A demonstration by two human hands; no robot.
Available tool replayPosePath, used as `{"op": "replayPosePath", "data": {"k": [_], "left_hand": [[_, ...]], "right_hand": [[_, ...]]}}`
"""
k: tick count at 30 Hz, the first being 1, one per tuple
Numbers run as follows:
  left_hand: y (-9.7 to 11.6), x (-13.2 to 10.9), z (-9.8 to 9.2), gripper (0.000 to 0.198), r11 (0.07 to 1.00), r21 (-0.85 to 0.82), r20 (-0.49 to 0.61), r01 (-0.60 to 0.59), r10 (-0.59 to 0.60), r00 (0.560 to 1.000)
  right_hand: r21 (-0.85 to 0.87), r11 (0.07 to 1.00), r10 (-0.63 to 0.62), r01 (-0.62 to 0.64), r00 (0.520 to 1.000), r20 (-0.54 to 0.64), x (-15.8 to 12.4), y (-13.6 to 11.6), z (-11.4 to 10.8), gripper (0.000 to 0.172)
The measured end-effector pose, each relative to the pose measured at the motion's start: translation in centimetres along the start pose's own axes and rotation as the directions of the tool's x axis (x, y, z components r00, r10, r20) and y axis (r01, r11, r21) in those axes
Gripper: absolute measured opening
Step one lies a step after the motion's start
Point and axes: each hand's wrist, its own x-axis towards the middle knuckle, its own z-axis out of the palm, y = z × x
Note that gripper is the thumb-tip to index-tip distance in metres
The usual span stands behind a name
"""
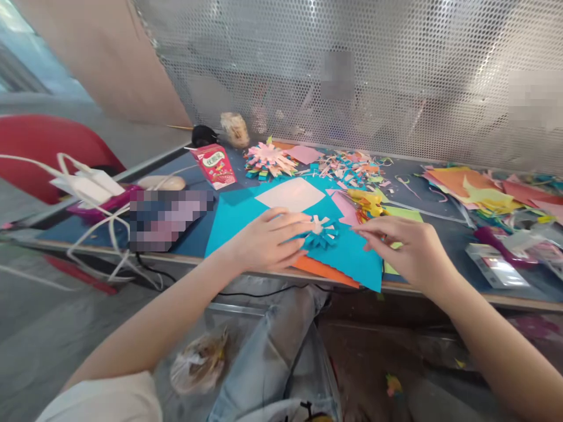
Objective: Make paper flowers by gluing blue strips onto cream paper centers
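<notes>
A blue fringed paper flower [324, 232] with a pale pink middle is above a large sheet of blue paper [237, 217]. My left hand [275, 240] holds the flower at its left side, its fingers fairly straight and the grip partly hidden. To the right, my right hand [407, 246] is closed in a pinch, its fingertips apart from the flower. Whatever lies in that pinch is too small to make out. Just beyond the right fingertips are yellow-handled scissors [367, 202]. A pale pink paper piece [292, 195] lies on the blue sheet.
Behind lie a layered pink and blue paper flower [269, 158] and a heap of paper scraps [352, 167]. A red drink carton [215, 166] stands left, near tangled white cables [109, 225]. Coloured sheets [461, 181] and a plastic box [497, 266] are right. A perforated metal panel [272, 53] bounds the back.
</notes>
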Motion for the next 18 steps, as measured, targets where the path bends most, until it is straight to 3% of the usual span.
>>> {"op": "replayPosePath", "data": {"k": [2, 4, 7, 10, 13, 18], "left_hand": [[-0.8, 0.6, 0.9, 0.011, 0.997, -0.058, -0.063, 0.057, -0.06, 0.996], [-0.9, 1.9, 1.7, 0.023, 0.987, -0.136, -0.208, 0.088, -0.115, 0.971], [0.7, 4.6, 2.6, 0.044, 0.956, -0.283, -0.398, 0.081, -0.194, 0.897], [3.0, 6.6, 3.2, 0.039, 0.917, -0.399, -0.475, 0.004, -0.21, 0.855], [4.3, 7.3, 3.8, 0.045, 0.854, -0.52, -0.467, 0.025, -0.309, 0.829], [4.1, 6.3, 4.1, 0.052, 0.81, -0.575, -0.331, 0.118, -0.362, 0.872]], "right_hand": [[0.055, 0.994, 0.091, -0.091, 0.996, 0.005, -0.7, 0.3, -0.6, 0.018], [0.176, 0.955, 0.233, -0.238, 0.971, 0.049, -1.2, 0.7, -0.7, 0.018], [0.374, 0.836, 0.374, -0.402, 0.916, 0.148, -1.6, 1.4, -0.1, 0.02], [0.494, 0.753, 0.395, -0.435, 0.899, 0.19, -1.6, 1.7, 0.6, 0.019], [0.57, 0.681, 0.397, -0.461, 0.885, 0.241, -1.6, 1.6, 1.0, 0.021], [0.668, 0.488, 0.387, -0.562, 0.825, 0.411, -1.6, 1.2, 0.4, 0.029]]}}
